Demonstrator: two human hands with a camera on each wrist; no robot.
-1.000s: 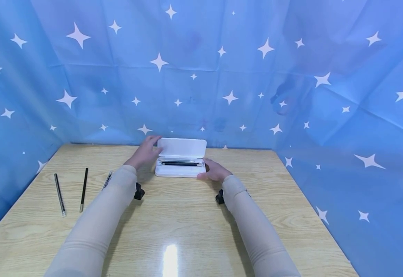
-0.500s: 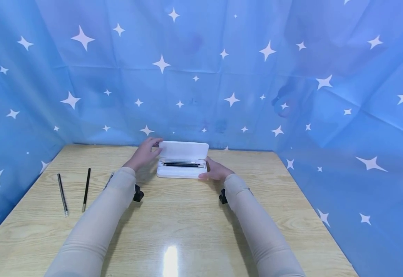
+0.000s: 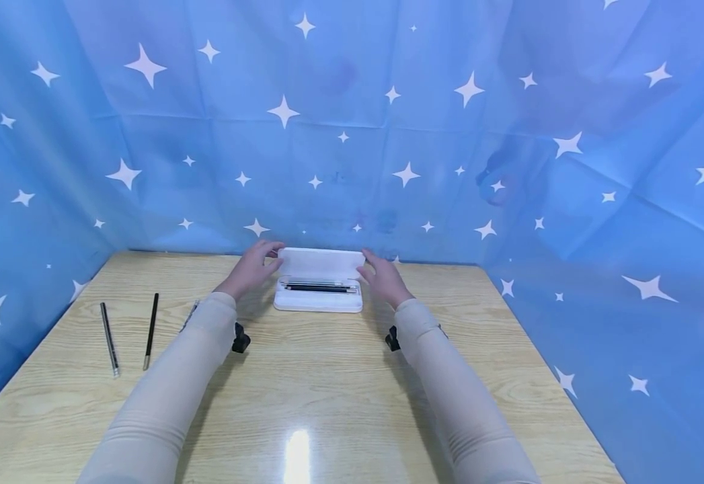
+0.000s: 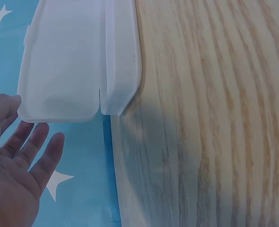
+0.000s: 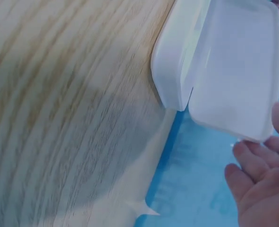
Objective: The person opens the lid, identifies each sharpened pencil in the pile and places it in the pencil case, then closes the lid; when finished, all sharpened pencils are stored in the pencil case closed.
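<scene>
A pale wooden table (image 3: 303,396) fills the near ground, with a bright glare spot at six o'clock; two cream sleeves (image 3: 164,403) run up from the bottom edge toward the middle, each wearing a small black wrist mount.

Out at nine o'clock from the sleeves lie three loose pens, well apart from the hands: a grey pen (image 3: 109,339) farthest left, a black pen (image 3: 150,330) beside it, and a third pen (image 3: 189,314) partly hidden against the left sleeve.

Farther on, near the table's far edge at twelve o'clock, sits a white pencil case (image 3: 318,300) with its lid (image 3: 321,262) raised; dark pens (image 3: 317,287) lie lengthwise inside the tray.

The left hand (image 3: 251,269) is at the lid's nine o'clock end; its fingers (image 4: 33,149) are straight and spread, released, with one fingertip reaching the lid's corner in the left wrist view; it grasps nothing. The right hand (image 3: 383,277) is at the lid's three o'clock end; its fingers (image 5: 252,165) are loosely extended, just beside the lid's corner; whether they touch the lid cannot be told from the blurred right wrist view; they are not clenched.

Beyond the case, at twelve o'clock and wrapping round to both sides, hangs a blue cloth with white stars (image 3: 352,134).
</scene>
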